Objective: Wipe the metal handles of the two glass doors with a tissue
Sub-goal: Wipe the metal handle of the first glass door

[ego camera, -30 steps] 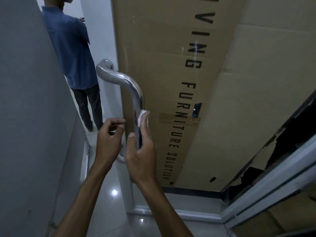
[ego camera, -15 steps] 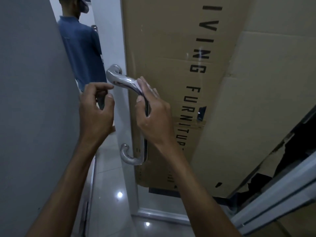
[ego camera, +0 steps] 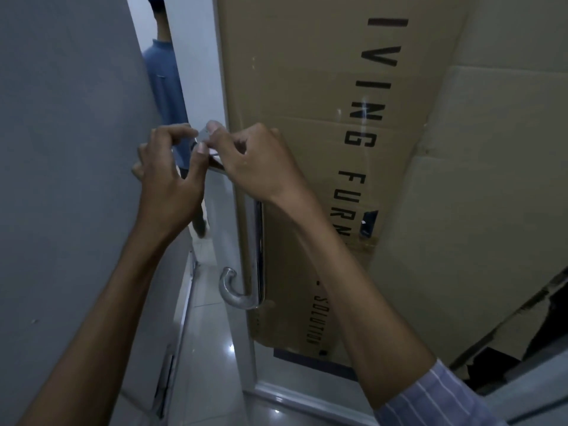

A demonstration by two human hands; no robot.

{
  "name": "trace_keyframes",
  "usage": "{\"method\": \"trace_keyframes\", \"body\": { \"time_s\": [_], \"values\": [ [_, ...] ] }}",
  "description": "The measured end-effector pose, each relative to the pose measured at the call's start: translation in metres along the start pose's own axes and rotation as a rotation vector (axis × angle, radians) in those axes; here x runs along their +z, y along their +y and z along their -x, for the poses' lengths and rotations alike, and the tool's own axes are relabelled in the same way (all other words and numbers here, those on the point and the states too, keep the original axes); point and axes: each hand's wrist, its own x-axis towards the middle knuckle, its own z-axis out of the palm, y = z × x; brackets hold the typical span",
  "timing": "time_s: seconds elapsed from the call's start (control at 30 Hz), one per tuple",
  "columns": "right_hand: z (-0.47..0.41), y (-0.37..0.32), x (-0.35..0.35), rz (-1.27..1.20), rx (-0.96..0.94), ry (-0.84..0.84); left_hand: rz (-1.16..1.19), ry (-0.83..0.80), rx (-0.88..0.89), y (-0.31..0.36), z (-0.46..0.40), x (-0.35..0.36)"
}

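Leftmost, a grey wall (ego camera: 61,179) stands left of the handle (ego camera: 256,241). Beside it, the left hand (ego camera: 167,179) is raised at the handle's upper bend, its curled fingers pinching the tissue (ego camera: 204,137). Behind, a person in blue (ego camera: 164,87) stands past the door edge. Right of the tissue, the right hand (ego camera: 256,162) pinches it too, over the handle's top. Cardboard (ego camera: 399,179) fills the glass right of the handle.

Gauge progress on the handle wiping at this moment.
Done: nothing shows as finished. In hand: both the left hand and the right hand work the tissue at the top bend of the metal handle. Left: its lower curl is untouched right now, and the second door's handle is out of view.
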Motion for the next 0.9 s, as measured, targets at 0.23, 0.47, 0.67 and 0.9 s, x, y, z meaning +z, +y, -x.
{"method": "trace_keyframes", "body": {
  "time_s": [0.23,0.47,0.67,0.9],
  "values": [
    [-0.028,-0.001,-0.005,-0.077,0.056,-0.316,0.022,0.006,-0.158,-0.006,0.0,0.005],
    [-0.031,0.009,-0.008,-0.168,0.056,-0.324,0.013,0.007,-0.151,0.0,-0.004,-0.005],
    [-0.033,0.006,-0.002,-0.23,0.095,-0.302,0.028,-0.03,-0.165,-0.001,-0.014,-0.005],
    [-0.036,0.012,-0.008,-0.334,0.184,-0.333,0.063,-0.035,-0.176,-0.006,-0.016,-0.002]
  ]
}}
